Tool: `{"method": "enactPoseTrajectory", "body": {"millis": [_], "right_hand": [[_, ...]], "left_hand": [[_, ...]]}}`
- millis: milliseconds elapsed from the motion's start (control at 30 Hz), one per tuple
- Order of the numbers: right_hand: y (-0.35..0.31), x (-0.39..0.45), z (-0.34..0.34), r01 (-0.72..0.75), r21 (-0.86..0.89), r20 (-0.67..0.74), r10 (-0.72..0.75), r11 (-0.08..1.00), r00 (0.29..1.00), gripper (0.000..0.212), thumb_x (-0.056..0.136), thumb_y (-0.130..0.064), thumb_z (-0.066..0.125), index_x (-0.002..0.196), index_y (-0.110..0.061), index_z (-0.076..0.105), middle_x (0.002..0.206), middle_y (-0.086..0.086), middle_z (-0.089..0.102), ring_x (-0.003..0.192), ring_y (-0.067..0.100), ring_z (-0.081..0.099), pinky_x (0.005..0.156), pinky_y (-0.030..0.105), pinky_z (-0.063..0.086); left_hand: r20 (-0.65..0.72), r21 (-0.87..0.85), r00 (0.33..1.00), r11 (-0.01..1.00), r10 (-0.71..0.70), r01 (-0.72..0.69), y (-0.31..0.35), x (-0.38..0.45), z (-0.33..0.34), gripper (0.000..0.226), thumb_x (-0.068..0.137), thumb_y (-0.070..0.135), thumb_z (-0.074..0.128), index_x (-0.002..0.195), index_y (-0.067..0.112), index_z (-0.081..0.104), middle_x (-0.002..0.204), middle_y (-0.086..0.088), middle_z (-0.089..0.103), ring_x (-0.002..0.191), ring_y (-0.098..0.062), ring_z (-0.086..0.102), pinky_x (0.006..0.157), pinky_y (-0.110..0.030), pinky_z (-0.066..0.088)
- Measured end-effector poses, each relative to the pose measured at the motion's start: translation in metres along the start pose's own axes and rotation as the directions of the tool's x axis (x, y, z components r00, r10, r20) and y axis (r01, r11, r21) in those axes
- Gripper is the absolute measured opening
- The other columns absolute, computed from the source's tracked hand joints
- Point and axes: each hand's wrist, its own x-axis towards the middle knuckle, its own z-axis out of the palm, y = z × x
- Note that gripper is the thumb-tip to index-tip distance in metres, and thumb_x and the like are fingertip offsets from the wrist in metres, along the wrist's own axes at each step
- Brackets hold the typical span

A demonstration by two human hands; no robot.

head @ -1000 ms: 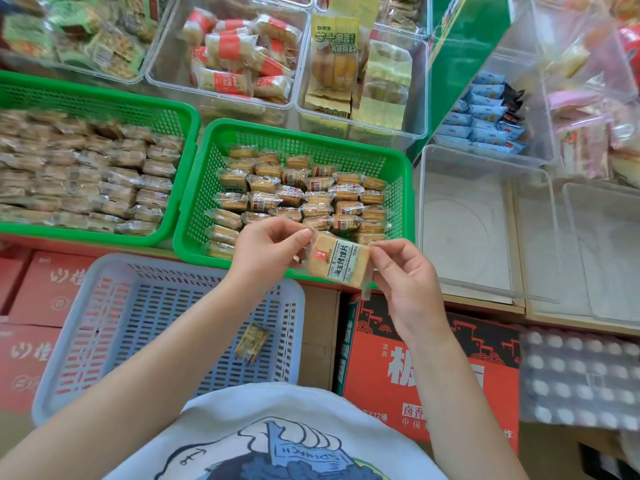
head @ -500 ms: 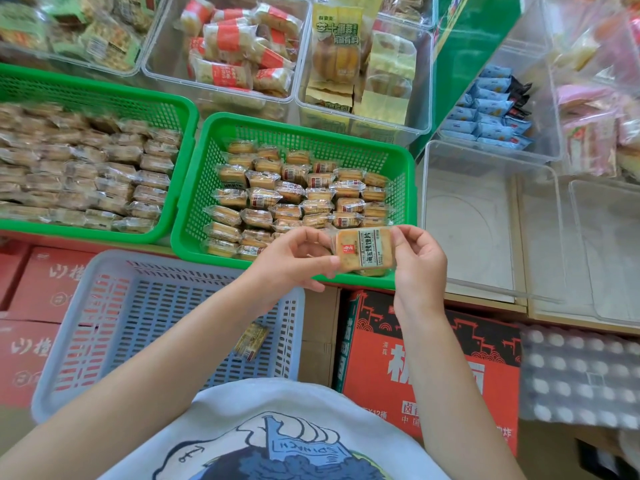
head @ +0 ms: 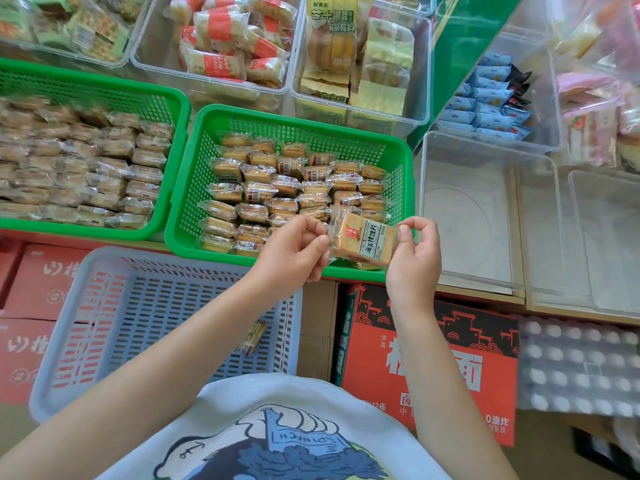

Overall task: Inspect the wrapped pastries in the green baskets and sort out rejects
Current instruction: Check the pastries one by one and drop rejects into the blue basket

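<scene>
A wrapped pastry [head: 362, 241] with a white label strip is held flat over the front rim of the middle green basket [head: 183, 188]. My left hand [head: 294, 252] pinches its left wrapper end and my right hand [head: 414, 258] pinches its right end. That basket holds several rows of wrapped pastries [head: 294, 183]. A second green basket [head: 166, 98] to the left is packed with more wrapped pastries [head: 79, 168]. One wrapped pastry [head: 252, 337] lies alone in the blue-grey basket [head: 104, 306] below.
Clear bins with red-labelled snacks [head: 225, 39], yellow packs [head: 346, 57] and blue packs [head: 488, 98] stand behind. An empty clear bin [head: 467, 216] sits to the right. Red cartons [head: 426, 362] stand on the floor under the shelf.
The pastry has been turned between both hands and shifted slightly right, from tilted to label-up. The view has tipped a little.
</scene>
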Motion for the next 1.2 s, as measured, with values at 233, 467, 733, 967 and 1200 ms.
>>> {"method": "enactPoseTrajectory", "body": {"millis": [233, 467, 733, 967, 1200], "right_hand": [[-0.008, 0.008, -0.014, -0.381, 0.473, 0.158, 0.349, 0.794, 0.924, 0.025, 0.105, -0.036, 0.048, 0.095, -0.016, 0.060, 0.082, 0.001, 0.072, 0.066, 0.014, 0.070, 0.043, 0.021, 0.043], [-0.014, 0.005, -0.020, -0.461, 0.566, 0.333, 0.322, 0.684, 0.886, 0.039, 0.098, -0.050, 0.051, 0.092, -0.012, 0.060, 0.070, -0.001, 0.066, 0.047, 0.006, 0.056, 0.036, 0.018, 0.030], [-0.015, 0.004, -0.019, -0.428, 0.480, 0.434, 0.217, 0.766, 0.874, 0.046, 0.082, -0.052, 0.061, 0.102, -0.011, 0.066, 0.089, 0.004, 0.074, 0.070, 0.013, 0.068, 0.053, 0.020, 0.045], [0.005, 0.015, -0.022, -0.250, 0.217, 0.471, 0.123, 0.944, 0.873, 0.032, 0.091, -0.022, 0.071, 0.121, -0.025, 0.061, 0.111, 0.001, 0.071, 0.091, 0.023, 0.070, 0.063, 0.034, 0.056], [0.041, 0.036, -0.017, 0.087, -0.122, 0.452, -0.023, 0.989, 0.892, 0.037, 0.089, -0.009, 0.072, 0.113, -0.034, 0.061, 0.116, -0.013, 0.062, 0.112, 0.011, 0.055, 0.096, 0.028, 0.046]], "left_hand": [[0.193, -0.252, 0.981, 0.964, -0.034, 0.084, 0.001, -0.001, 0.000, 0.016, 0.097, -0.004, 0.056, 0.109, 0.007, 0.057, 0.073, -0.006, 0.068, 0.063, -0.019, 0.064, 0.060, -0.025, 0.052], [0.248, -0.251, 0.965, 0.957, -0.083, 0.147, 0.001, 0.003, -0.002, 0.008, 0.097, -0.001, 0.058, 0.098, 0.005, 0.063, 0.076, -0.008, 0.068, 0.062, -0.017, 0.063, 0.061, -0.024, 0.052], [0.160, -0.058, 0.987, 0.998, 0.012, -0.003, 0.001, 0.008, -0.001, 0.009, 0.099, 0.014, 0.060, 0.093, 0.008, 0.061, 0.075, -0.007, 0.069, 0.063, -0.020, 0.065, 0.059, -0.026, 0.052], [-0.011, 0.268, 1.000, 0.963, 0.015, -0.012, -0.020, 0.030, -0.003, 0.011, 0.103, 0.016, 0.053, 0.108, 0.016, 0.062, 0.098, 0.001, 0.071, 0.087, -0.013, 0.069, 0.074, -0.032, 0.057], [0.314, 0.906, 0.943, 0.333, -0.108, -0.263, -0.079, 0.043, -0.015, 0.051, 0.104, 0.050, 0.038, 0.151, 0.032, 0.039, 0.162, 0.009, 0.029, 0.150, -0.017, 0.022, 0.120, -0.048, 0.017]]}}
